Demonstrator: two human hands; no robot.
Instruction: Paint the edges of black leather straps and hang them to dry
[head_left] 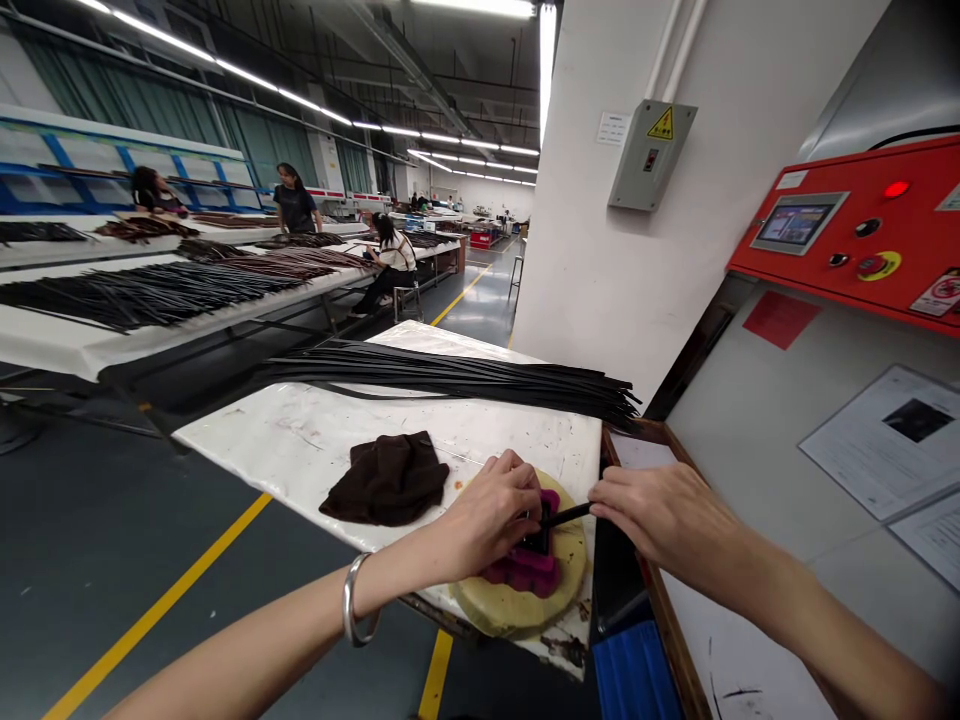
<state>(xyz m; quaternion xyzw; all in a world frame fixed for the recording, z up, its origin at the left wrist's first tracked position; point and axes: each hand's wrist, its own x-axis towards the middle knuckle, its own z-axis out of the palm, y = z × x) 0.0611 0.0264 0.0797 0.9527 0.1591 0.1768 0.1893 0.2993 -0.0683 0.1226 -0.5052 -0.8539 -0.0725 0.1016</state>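
Pinched between the fingers of my right hand is a thin black strip, which runs left toward a magenta tray. Dark material shows inside that tray, which rests on a round yellowish pad at the table's near right corner. My left hand is closed over the tray's left side, fingertips down by the dark material; what they hold is hidden. A crumpled dark brown cloth lies to the left of that hand.
A long bundle of black strips lies across the back of the white table. To the right stand a wooden-edged surface, a blue item and a machine with a red control panel. Several people work at tables further back.
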